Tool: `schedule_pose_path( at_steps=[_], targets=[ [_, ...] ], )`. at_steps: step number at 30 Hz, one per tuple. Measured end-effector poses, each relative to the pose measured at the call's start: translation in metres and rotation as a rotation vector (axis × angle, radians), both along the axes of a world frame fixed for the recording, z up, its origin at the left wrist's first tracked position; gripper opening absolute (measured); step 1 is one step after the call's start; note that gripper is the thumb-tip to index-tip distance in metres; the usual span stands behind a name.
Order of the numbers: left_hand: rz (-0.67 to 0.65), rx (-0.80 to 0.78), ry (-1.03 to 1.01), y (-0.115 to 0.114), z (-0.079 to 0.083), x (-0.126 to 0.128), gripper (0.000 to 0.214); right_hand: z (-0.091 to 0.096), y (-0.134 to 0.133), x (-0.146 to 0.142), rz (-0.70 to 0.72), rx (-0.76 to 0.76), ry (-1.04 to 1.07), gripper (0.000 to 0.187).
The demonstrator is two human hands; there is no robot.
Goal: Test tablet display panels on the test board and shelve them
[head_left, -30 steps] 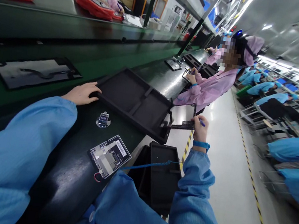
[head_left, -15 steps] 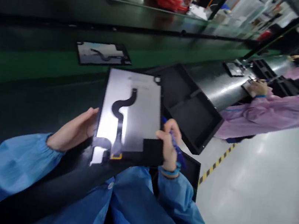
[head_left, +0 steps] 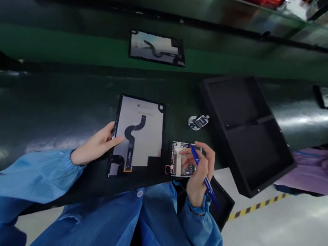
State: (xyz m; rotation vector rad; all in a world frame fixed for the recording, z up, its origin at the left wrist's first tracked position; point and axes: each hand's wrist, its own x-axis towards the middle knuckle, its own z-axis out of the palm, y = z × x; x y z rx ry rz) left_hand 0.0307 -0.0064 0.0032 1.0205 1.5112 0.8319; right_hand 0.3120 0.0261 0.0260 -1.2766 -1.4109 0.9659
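A tablet screen panel (head_left: 150,133), back side up with a black curved flex cable (head_left: 131,138), lies on the dark bench. My left hand (head_left: 99,142) grips its left edge, thumb on the face and fingers at the side. My right hand (head_left: 201,169) has a blue pen (head_left: 209,189) tucked in it, pointing up and left. Its fingers reach over a small electronic assembly (head_left: 176,166) with a red wire, just right of the panel; whether they touch it I cannot tell. Above that sits a small shiny metal part (head_left: 198,122).
Another screen panel (head_left: 138,47) lies farther back on the green strip. A black divided tray (head_left: 240,151) stands at an angle on the right, overhanging the bench edge. A second black tray (head_left: 223,201) is below it. A co-worker's pink sleeve (head_left: 317,170) shows at far right.
The screen panel has come down from between both hands onto the bench. My right hand has let go of it and moved right to the small electronic assembly. The view has turned left and down.
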Motion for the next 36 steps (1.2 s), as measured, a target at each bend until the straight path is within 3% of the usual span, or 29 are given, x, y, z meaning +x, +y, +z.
schedule_pose_path(
  at_steps=[2, 4, 7, 12, 18, 25, 31, 36],
  targets=[
    [-0.1, 0.04, 0.37, 0.0, 0.004, -0.008, 0.063, 0.0, -0.005, -0.007, 0.048, -0.009, 0.017, 0.018],
    [-0.107, 0.15, 0.763, -0.001, 0.005, -0.013, 0.059, 0.001, -0.01, -0.02, 0.116, -0.068, -0.025, 0.011],
    [-0.034, 0.394, 1.088, -0.002, -0.003, -0.015, 0.046, -0.001, -0.016, -0.046, 0.245, -0.173, -0.101, 0.024],
    [-0.132, 0.632, 1.038, -0.004, -0.021, -0.012, 0.036, -0.016, -0.02, -0.076, 0.326, -0.239, -0.181, 0.03],
    [-0.168, 0.661, 0.999, -0.003, -0.023, -0.014, 0.036, -0.029, -0.024, -0.074, 0.381, 0.052, -0.43, 0.039],
    [-0.147, 0.659, 0.95, -0.003, -0.025, -0.014, 0.036, -0.032, -0.026, -0.079, 0.429, 0.18, -0.463, 0.037],
    [-0.146, 0.635, 0.961, -0.003, -0.024, -0.014, 0.037, -0.035, -0.027, -0.074, 0.362, 0.1, -0.403, 0.038],
    [-0.194, 0.664, 0.947, -0.002, -0.022, -0.014, 0.037, -0.011, -0.001, -0.062, 0.242, -0.047, -0.234, 0.022]
  ],
)
